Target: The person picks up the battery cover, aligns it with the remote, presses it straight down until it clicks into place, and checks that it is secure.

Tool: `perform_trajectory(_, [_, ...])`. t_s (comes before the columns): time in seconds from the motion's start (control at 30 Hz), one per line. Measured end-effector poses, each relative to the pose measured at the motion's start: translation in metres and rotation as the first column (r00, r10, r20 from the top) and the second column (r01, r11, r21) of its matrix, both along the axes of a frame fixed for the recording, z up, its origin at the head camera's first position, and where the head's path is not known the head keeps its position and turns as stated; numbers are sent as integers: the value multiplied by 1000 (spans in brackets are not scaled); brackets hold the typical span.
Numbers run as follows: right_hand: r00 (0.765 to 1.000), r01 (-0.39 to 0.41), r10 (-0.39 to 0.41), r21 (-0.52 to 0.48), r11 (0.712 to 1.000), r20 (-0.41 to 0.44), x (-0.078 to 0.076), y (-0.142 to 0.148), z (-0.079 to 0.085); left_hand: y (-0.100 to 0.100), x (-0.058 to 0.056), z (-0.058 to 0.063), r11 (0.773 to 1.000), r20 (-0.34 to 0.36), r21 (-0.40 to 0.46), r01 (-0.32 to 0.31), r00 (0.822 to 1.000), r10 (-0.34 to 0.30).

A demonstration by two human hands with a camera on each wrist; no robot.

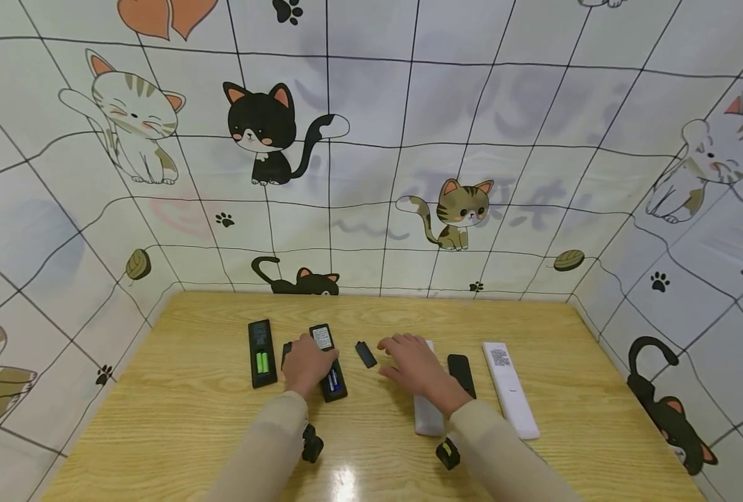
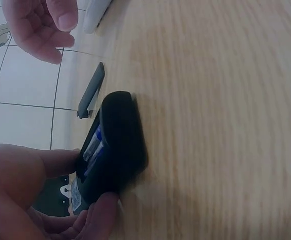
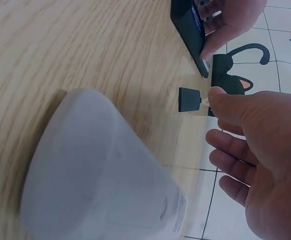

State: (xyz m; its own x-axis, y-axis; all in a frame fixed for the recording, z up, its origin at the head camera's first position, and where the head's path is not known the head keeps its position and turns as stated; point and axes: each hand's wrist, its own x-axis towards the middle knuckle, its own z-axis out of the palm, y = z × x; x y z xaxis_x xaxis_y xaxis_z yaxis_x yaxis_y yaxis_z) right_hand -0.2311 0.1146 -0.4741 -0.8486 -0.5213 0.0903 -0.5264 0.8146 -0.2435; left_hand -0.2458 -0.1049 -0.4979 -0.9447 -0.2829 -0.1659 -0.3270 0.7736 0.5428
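Cat-print cloth backs a wooden counter. A person's left grip pinches a black remote; the nearer right grip, fingers loosely parted, hovers just right of a small cover slanting lengthwise between.

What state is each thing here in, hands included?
Leftmost black remote: compartment open, green batteries in
Second black remote: compartment open, blue batteries in
Left hand: gripping second black remote
Right hand: holding nothing
Small dark cover: lying loose
Inner white remote: partly hidden
Outer white remote: lying flat, label up
Dark slab: lying flat
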Motion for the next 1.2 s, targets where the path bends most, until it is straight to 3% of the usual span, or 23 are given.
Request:
perform_trajectory(0.43, [1000, 27, -27, 43, 999, 9, -11, -13, 0, 2, 0, 0, 999, -16, 32, -17, 1000, 18])
perform_trajectory(0.9, [998, 58, -61, 91, 994, 34, -24, -25, -5, 8, -1, -1, 998, -17, 3, -63, 998, 63])
perform_trajectory(1.2, [999, 42, -42, 137, 990, -1, -30, -31, -12, 9, -2, -2, 997, 3, 30, -78, 997, 78])
